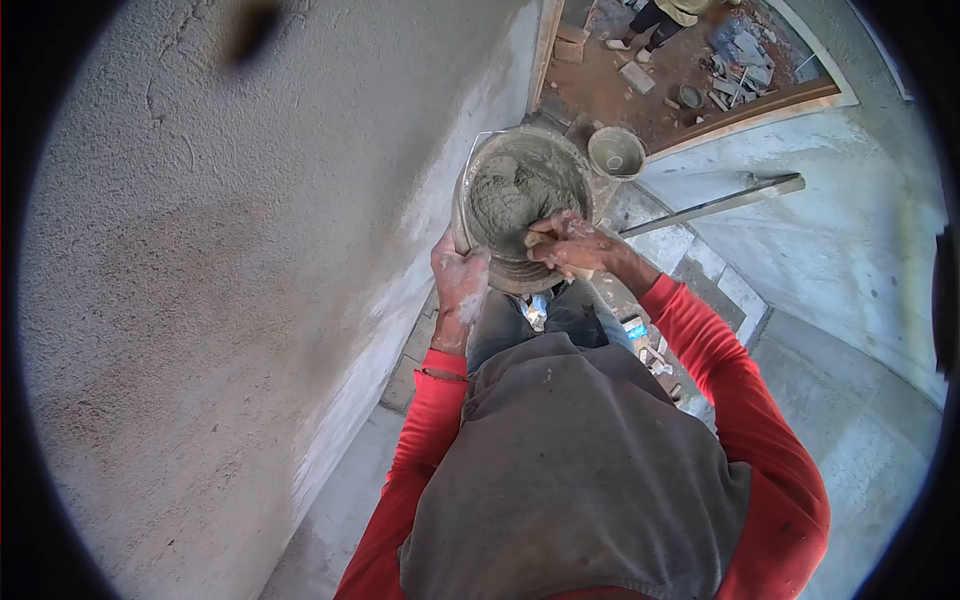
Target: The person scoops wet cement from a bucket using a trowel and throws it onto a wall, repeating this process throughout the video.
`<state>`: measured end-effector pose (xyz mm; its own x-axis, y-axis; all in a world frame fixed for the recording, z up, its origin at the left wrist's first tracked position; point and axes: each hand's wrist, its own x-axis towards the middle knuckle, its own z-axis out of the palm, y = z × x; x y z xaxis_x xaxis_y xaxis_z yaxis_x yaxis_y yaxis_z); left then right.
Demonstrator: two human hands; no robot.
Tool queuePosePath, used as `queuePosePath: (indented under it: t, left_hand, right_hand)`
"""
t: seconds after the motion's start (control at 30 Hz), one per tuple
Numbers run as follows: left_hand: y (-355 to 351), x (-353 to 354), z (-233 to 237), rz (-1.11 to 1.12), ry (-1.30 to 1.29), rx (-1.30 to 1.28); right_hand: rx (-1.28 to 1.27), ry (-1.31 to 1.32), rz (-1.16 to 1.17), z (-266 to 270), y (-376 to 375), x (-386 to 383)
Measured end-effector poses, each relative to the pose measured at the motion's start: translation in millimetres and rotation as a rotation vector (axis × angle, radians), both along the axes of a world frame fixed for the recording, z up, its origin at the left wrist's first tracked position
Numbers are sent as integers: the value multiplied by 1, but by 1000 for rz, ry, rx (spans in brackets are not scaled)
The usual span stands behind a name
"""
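A round bucket (580, 170) of wet grey mortar (510, 195) is in front of my body, above my legs, its thin wire handle lying to the upper left. My left hand (462, 278) grips the bucket's near left rim, with mortar smeared over its skin. At the near right side of the bucket, my right hand (575, 245) is closed around a tool with a pale handle (537, 240), held over the mortar. The working end of that tool is hidden by the hand or in the mortar.
A rough plastered wall (200, 260) stands close on my left. Beyond the bucket sits a smaller bucket (616, 153). A long straight bar (715, 205) leans at the right. Through an opening, a person (660, 20) stands near rubble (745, 65).
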<state>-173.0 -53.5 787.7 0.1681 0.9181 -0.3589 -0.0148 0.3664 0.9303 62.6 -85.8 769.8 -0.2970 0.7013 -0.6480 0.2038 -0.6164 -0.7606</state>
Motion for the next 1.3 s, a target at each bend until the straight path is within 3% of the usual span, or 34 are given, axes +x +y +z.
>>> queuePosePath:
  t: [0.13, 0.27, 0.33, 0.43, 0.6, 0.7, 0.77, 0.83, 0.9, 0.97, 1.03, 1.1, 1.13, 1.2, 1.23, 1.27, 1.3]
  left_hand:
    - [-6, 1, -7, 81, -102, -70]
    - [-7, -14, -34, 151, -145, -172]
    - [-13, -17, -30, 224, 7, -200]
    - [-19, -34, -52, 298, -16, -168]
    - [-44, -81, -60, 441, -51, -206]
    - [-63, -112, -53, 494, -116, -163]
    - [-79, -134, -47, 541, -113, -195]
    - [-93, -158, -62, 482, -107, -1]
    - [-102, -165, -49, 593, -68, -94]
    - [-103, -164, -36, 689, -71, -104]
    - [-104, -162, -30, 770, -107, -42]
    - [-112, -174, -54, 773, -80, -119]
    - [-113, -181, -65, 773, -49, -157]
    - [-101, -180, -60, 705, -75, -56]
    - [-95, -172, -59, 680, -87, -52]
    - [-92, -168, -59, 661, -95, -55]
    - [-94, -169, -58, 644, -89, -67]
  right_hand:
    - [-166, 363, -209, 14, -27, 1]
    - [-132, 565, -383, 44, -49, -11]
    - [-124, 660, -488, 65, -45, -18]
    - [25, 822, -585, 120, -19, -23]
    - [576, 919, -894, 235, 40, -27]
    - [1193, 710, -1103, 295, 81, -28]
    - [1282, 344, -1418, 338, 112, -24]
    - [1413, 40, -1717, 365, 151, -19]
    - [1514, -215, -1985, 378, 193, -14]
    - [1574, -257, -1989, 374, 242, -13]
    - [1588, -550, -1889, 340, 315, -28]
    - [1561, -676, -1243, 302, 344, -74]
    - [1625, -726, -951, 273, 323, -105]
    - [1733, -373, -614, 219, 205, -164]
    - [1642, -215, -488, 190, 153, -175]
    - [1327, -214, -383, 160, 111, -174]
    - [1231, -360, -190, 128, 83, -161]
